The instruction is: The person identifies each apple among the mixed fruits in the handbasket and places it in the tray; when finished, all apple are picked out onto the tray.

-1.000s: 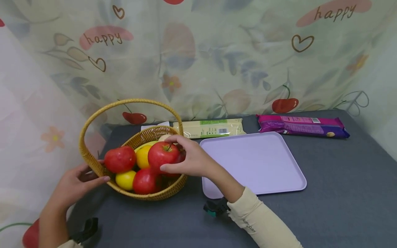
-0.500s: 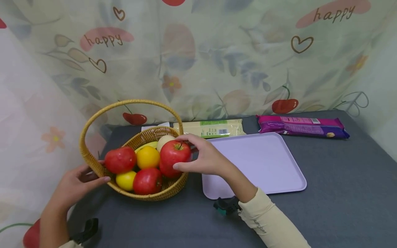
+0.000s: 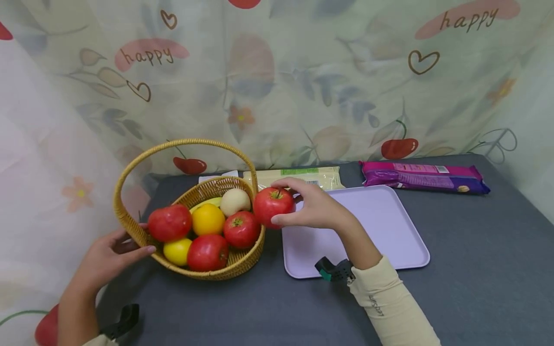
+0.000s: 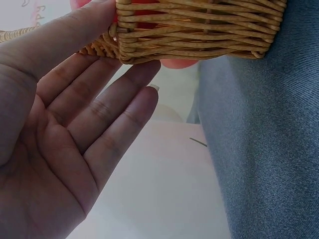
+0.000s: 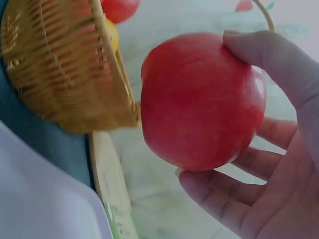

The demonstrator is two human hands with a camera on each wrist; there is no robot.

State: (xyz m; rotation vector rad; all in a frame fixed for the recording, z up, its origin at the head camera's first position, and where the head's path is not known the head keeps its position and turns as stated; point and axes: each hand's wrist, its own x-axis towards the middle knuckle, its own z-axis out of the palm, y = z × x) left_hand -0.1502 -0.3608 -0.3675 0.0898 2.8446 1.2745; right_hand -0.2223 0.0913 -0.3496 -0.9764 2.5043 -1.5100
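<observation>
My right hand [image 3: 313,206] grips a red apple [image 3: 273,206] between thumb and fingers, just past the right rim of the wicker basket [image 3: 242,265]. In the right wrist view the apple [image 5: 199,102] fills the middle, held up beside the basket [image 5: 75,74]. My left hand [image 3: 106,262] holds the basket's left end, thumb on the near side and fingers behind. The left wrist view shows those fingers [image 4: 114,119] under the woven edge. Inside lie several red fruits, a yellow-orange fruit [image 3: 208,219], a lemon [image 3: 176,251], a pale round fruit [image 3: 235,202] and a banana-like yellow piece [image 3: 203,203].
A pale lilac tray [image 3: 372,230] lies right of the basket, partly behind the right forearm. Behind it are a cream packet [image 3: 333,178] and a purple packet [image 3: 424,177]. The basket's tall handle [image 3: 186,142] arches over the fruit. A printed curtain [image 3: 294,96] hangs behind the table.
The right hand has carried the apple rightward from over the fruit to beyond the basket's rim, uncovering another red apple and the pale fruit. The left hand stays on the basket.
</observation>
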